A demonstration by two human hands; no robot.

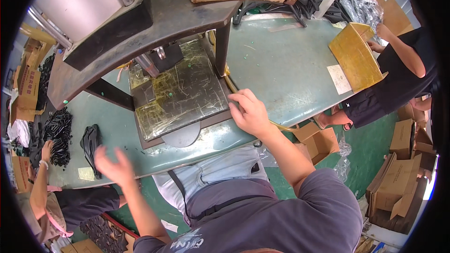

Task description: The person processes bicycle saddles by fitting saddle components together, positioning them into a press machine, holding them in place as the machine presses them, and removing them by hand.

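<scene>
My left hand (115,166), slightly blurred, is over the table's front edge with fingers apart and nothing visible in it. Just beyond its fingertips a bundle of black, elongated parts (90,149) lies on the green tabletop. My right hand (251,112) is at the right front corner of the press bed, fingers loosely bent and apart, holding nothing I can see. Between the hands sits the dark, flat press plate (187,96), covered with scuffed yellowish tape. A grey half-round piece (183,136) juts from its front edge. Above the plate stands the press frame (187,23) with a metal rod.
At left, a co-worker's hand (48,151) touches a heap of small black pieces (58,133). Another person at right is beside a yellow box (356,58) on the green table (281,75). Open cartons (318,143) stand on the floor. Yellow hose (229,82) runs beside the press.
</scene>
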